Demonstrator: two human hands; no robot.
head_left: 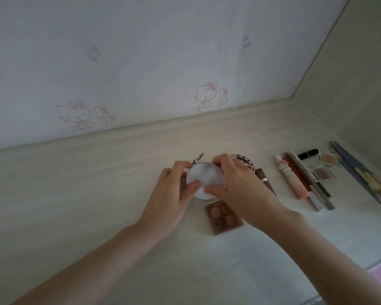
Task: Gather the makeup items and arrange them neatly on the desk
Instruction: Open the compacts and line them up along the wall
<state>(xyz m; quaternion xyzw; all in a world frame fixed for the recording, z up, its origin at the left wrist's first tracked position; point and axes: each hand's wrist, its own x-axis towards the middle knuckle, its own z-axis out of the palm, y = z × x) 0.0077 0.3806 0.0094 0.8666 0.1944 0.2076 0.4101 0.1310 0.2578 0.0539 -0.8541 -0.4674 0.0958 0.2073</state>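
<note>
— Fingers point(186, 167) of the left hand point(172, 194) were doing what?
— Curled round the left rim of a round mirror point(205, 180), thumb pressed on its face. The right hand point(235, 186) pinched the opposite rim the same way, a ring point(264, 179) on one finger.
— Where was the mirror?
— Centre of the frame, over the counter point(97, 183); whether it touched the surface, I couldn't tell.
— And the other makeup?
— A brown palette point(220, 219) lay just below the hands. At right, a pink tube point(294, 180), a black lipstick point(308, 154), two small clear pots point(322, 171) and blue pencils point(352, 170) lay side by side.
</note>
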